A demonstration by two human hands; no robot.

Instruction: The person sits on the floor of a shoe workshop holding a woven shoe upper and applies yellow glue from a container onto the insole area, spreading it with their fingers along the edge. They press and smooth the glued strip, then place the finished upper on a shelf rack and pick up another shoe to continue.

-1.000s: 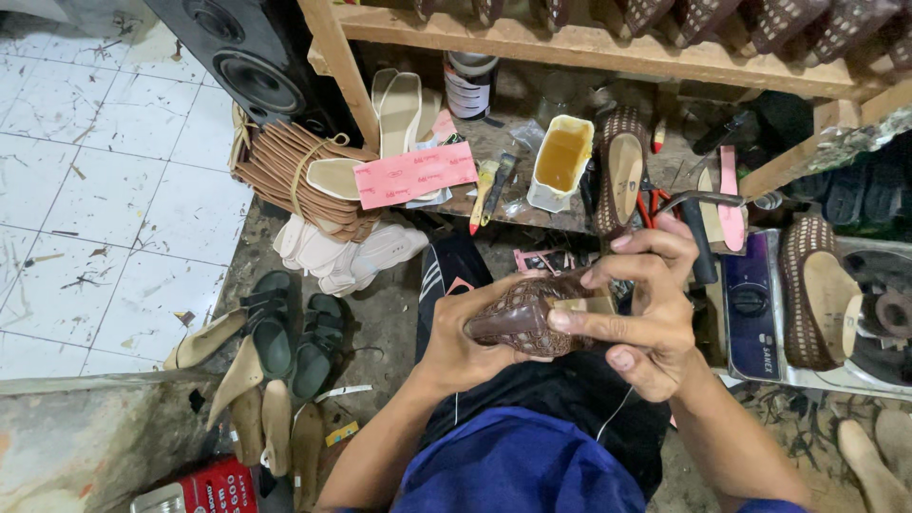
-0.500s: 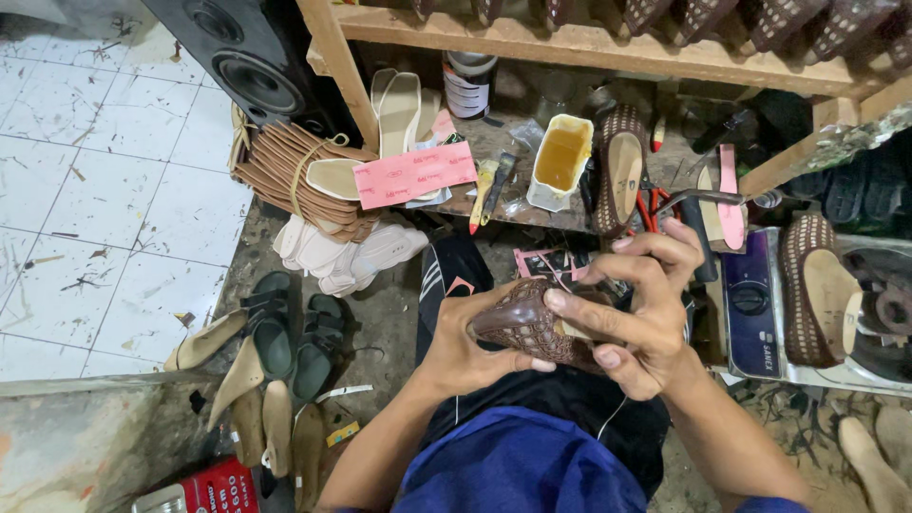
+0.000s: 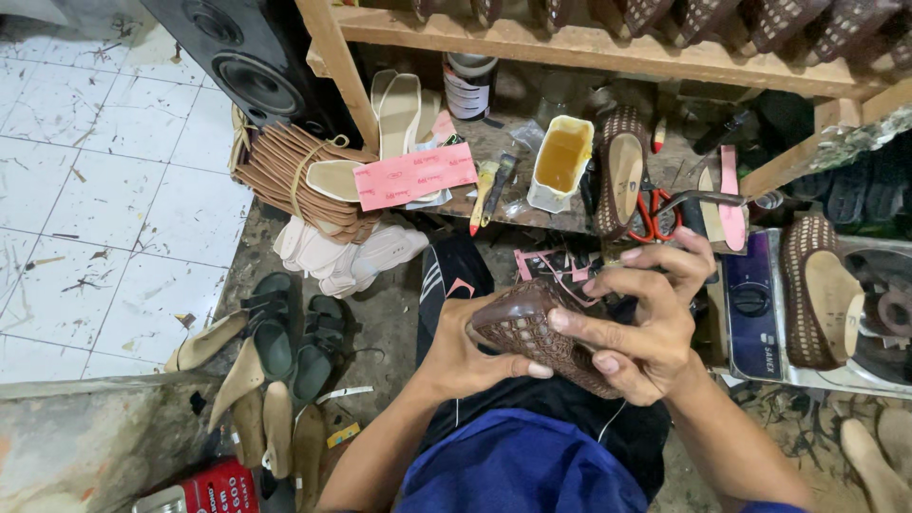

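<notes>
A brown woven shoe upper [image 3: 532, 328] is held over my lap by both hands. My left hand [image 3: 465, 356] cups it from below and from the left. My right hand [image 3: 641, 323] grips its right side, with the fingers pressed across the woven top and the thumb beneath. The shoe's right end is hidden under my right hand.
A low wooden bench [image 3: 532, 157] in front carries a yellowed glue pot [image 3: 560, 161], a brush [image 3: 483, 185], a pink sheet [image 3: 413, 176], red scissors [image 3: 655, 214] and a woven shoe [image 3: 622, 166]. Stacked soles [image 3: 294, 180] and green sandals [image 3: 285, 332] lie left. A speaker [image 3: 242, 62] stands behind.
The shoe has turned in my hands, so its woven outside faces up. My right fingers have spread over its top.
</notes>
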